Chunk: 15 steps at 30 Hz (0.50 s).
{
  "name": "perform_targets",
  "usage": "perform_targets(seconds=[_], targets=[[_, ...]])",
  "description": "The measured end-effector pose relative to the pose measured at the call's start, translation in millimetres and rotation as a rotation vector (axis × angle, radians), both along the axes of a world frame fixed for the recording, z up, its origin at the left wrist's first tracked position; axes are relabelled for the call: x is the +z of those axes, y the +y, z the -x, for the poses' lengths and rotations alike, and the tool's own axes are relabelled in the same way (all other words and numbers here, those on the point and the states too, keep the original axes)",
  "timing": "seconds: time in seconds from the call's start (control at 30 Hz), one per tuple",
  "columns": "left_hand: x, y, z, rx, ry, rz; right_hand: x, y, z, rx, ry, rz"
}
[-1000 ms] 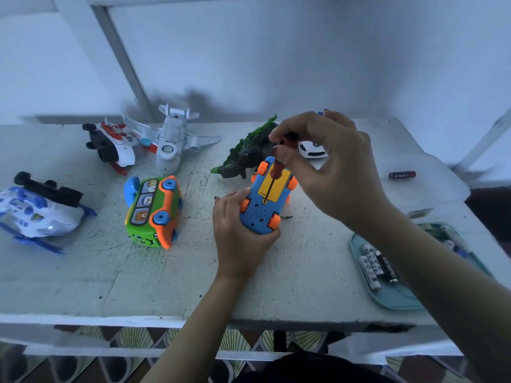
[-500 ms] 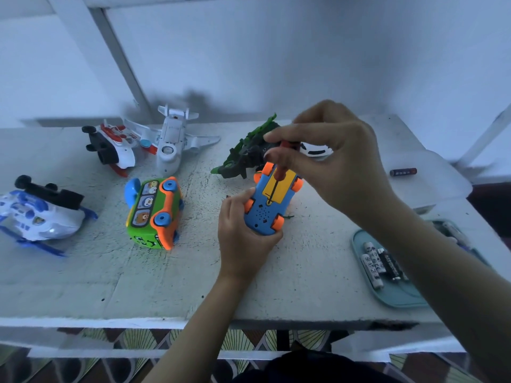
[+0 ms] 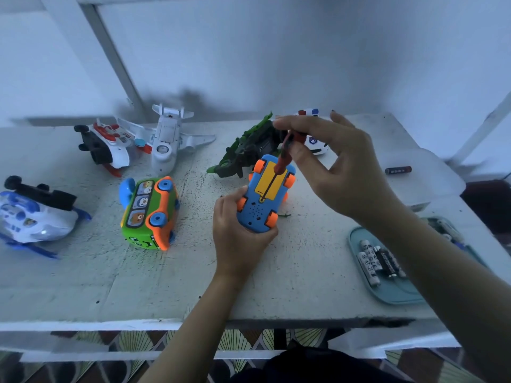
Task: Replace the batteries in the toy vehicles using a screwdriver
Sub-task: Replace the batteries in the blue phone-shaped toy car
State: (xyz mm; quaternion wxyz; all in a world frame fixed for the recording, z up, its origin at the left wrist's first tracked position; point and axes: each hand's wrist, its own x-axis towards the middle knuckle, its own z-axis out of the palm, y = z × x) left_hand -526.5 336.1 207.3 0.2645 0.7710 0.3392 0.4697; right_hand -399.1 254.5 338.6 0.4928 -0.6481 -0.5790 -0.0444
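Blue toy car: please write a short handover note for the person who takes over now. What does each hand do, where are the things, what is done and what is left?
Left hand grips the blue toy car, underside up.
Right hand pinches the red screwdriver; its tip is at the yellow battery cover.
Batteries lie on the teal tray at right; one lone battery lies apart, farther back.
Done: nothing visible; the cover is still on.
Left: unscrew, swap batteries, close. Other toys, such as the green bus, wait.

Bare hands (image 3: 239,240) (image 3: 343,175) and forearms (image 3: 190,324), dark garment (image 3: 304,367)
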Motion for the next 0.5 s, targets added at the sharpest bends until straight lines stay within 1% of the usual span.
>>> perform_targets(seconds=[0.13,0.27,0.4,0.5], targets=[[0.0,-0.8,0.0,-0.002,0.016,-0.010,3.1,2.6,9.1,0.019,0.093,-0.050],[-0.3,-0.5,0.4,0.000,0.009,-0.010,2.1,3.9,10.4,-0.042,0.035,-0.092],[-0.3,-0.1,0.3,0.000,0.006,-0.012,4.5,4.6,7.9,0.021,0.058,-0.027],[-0.1,-0.4,0.3,0.001,0.006,-0.019,6.3,3.9,3.6,0.082,0.027,0.028]])
